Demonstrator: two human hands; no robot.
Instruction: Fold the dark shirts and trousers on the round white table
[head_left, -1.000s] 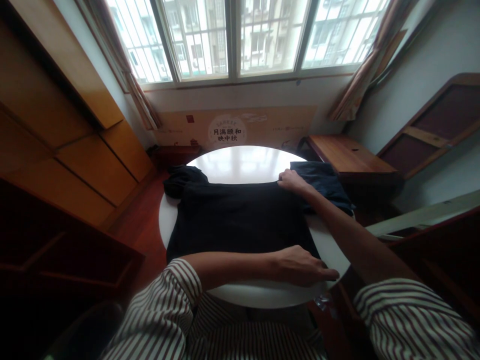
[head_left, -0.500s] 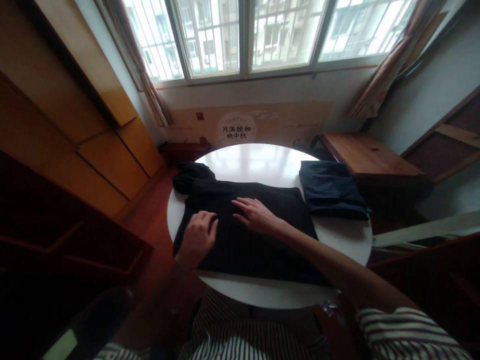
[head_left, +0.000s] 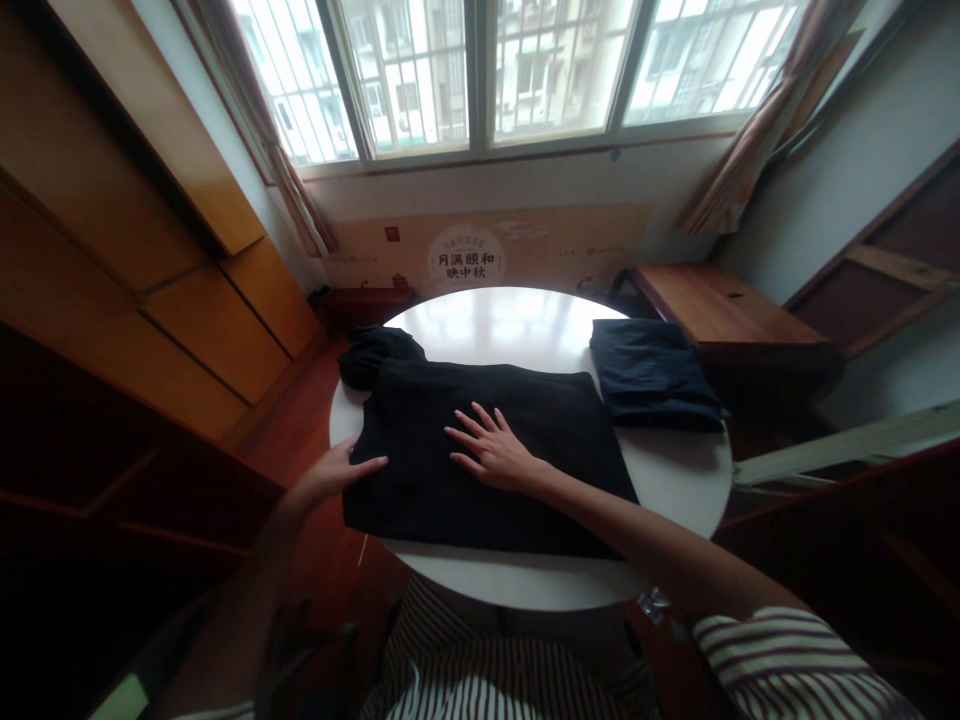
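Note:
A black garment [head_left: 427, 500], its kind unclear, lies spread in a flat, roughly rectangular shape on the round white table [head_left: 517, 590]. At its left edge is my left hand [head_left: 334, 472], the thumb stretched over the top of the cloth and the other fingers mostly hidden at or under the edge. My right hand [head_left: 495, 452] rests palm down on the middle of the garment, fingers spread and holding nothing.
A bunched black cloth [head_left: 379, 355] sits at the table's back left. Folded dark navy clothing [head_left: 652, 375] lies at the right. Beyond the table stand a wooden bench [head_left: 727, 305] on the right and yellow cabinets [head_left: 217, 330] on the left.
My left hand has moved left and slightly down, from above the garment to its left edge. The right hand has come down slightly and its fingers have spread. The camera view has shifted a little.

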